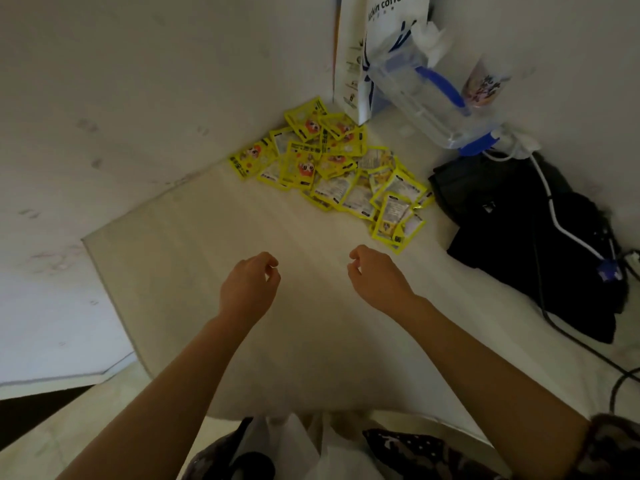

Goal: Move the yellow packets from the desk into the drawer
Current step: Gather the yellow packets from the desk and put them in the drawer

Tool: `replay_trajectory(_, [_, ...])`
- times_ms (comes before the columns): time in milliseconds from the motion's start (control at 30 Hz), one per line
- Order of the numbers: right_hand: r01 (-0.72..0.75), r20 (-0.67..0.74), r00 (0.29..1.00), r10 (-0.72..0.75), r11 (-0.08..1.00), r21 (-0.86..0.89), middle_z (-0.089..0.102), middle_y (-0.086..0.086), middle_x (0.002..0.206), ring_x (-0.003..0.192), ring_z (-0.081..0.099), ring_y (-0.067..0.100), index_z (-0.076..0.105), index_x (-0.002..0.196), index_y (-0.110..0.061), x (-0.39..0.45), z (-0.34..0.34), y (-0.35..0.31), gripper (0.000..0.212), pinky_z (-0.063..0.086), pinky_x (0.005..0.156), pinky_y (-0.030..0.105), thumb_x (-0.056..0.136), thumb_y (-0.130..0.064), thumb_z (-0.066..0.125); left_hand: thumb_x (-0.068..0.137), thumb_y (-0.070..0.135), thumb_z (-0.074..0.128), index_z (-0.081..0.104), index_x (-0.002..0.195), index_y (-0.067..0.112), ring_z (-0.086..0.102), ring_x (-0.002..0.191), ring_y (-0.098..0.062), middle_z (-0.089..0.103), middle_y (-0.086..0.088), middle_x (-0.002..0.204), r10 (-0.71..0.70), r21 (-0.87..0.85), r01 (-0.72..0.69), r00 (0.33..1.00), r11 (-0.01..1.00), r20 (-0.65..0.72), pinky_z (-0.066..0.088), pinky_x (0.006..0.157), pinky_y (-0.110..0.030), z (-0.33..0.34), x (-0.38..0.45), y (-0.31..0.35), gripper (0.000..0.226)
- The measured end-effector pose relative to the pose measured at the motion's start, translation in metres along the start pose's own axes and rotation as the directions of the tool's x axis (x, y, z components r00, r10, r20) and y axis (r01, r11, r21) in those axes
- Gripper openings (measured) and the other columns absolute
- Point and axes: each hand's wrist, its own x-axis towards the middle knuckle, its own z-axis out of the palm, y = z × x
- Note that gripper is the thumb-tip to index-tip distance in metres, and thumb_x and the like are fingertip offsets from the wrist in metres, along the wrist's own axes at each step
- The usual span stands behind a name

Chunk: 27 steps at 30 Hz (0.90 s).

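On the pale desk (207, 237) — yellow packets (332, 168) heaped beyond both loosely curled, empty hands — left hand (247, 289), right hand (377, 278).

Paper bag (381, 46) top beyond upper edge

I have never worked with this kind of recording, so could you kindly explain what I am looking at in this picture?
There is no machine here: a person wears a camera on the head, looking down at their own arms. The left hand and right hand hover over a pale desk with loosely curled fingers, holding nothing. A heap of yellow packets lies in the far corner. Right of it are a black bag, a clear jug with blue handle and a white coffee bag. No drawer is in view.
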Motion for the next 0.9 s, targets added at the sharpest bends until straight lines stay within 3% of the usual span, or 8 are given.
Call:
replay_trajectory(267, [-0.006,-0.006,1.000,0.006,1.000,0.003,0.060,0.013,0.121,0.108,0.058,0.029,0.050,0.128,-0.008,0.084,-0.024,-0.022,0.035,0.049,0.086,0.038,0.099,-0.025,0.042,0.090,0.023,0.053,0.065,0.106,0.022,0.060,0.096,-0.021,0.067,0.001,0.098,-0.020,0.020,0.020,1.000,1.000,-0.014,0.050,0.079,-0.036,-0.023,0.093,-0.003,0.020])
replay_trajectory(533, [0.055,0.001,0.998,-0.055,0.998,-0.040,0.062,0.015,0.104,0.095,0.061,0.031,0.055,0.117,-0.004,0.166,-0.050,-0.031,0.029,0.051,0.080,0.040,0.097,-0.022,0.043,0.091,0.022,0.051,0.064,0.108,0.020,0.059,0.101,-0.023,0.066,-0.002,0.107,-0.042,0.082,0.044,0.999,0.996,-0.025,0.048,0.082,-0.037,-0.031,0.171,-0.005,0.022])
replay_trajectory(800, [0.013,-0.029,0.999,-0.016,0.994,-0.105,0.053,0.014,0.092,0.085,0.057,0.032,0.051,0.101,-0.002,0.241,-0.060,-0.028,0.022,0.038,0.064,0.033,0.097,-0.021,0.042,0.091,0.016,0.052,0.057,0.122,0.012,0.043,0.124,-0.030,0.054,-0.010,0.130,0.004,0.157,-0.005,1.000,0.988,0.004,0.043,0.096,-0.045,-0.023,0.244,-0.002,0.032])
replay_trajectory(900, [-0.044,-0.062,0.997,0.033,0.984,-0.171,0.053,0.019,0.111,0.103,0.055,0.036,0.050,0.114,0.000,0.257,-0.058,-0.028,0.035,0.044,0.077,0.039,0.098,-0.031,0.044,0.091,0.013,0.051,0.044,0.138,0.012,0.038,0.129,-0.033,0.049,-0.013,0.137,0.020,0.182,-0.023,1.000,0.983,0.018,0.039,0.101,-0.046,-0.016,0.263,-0.004,0.047])
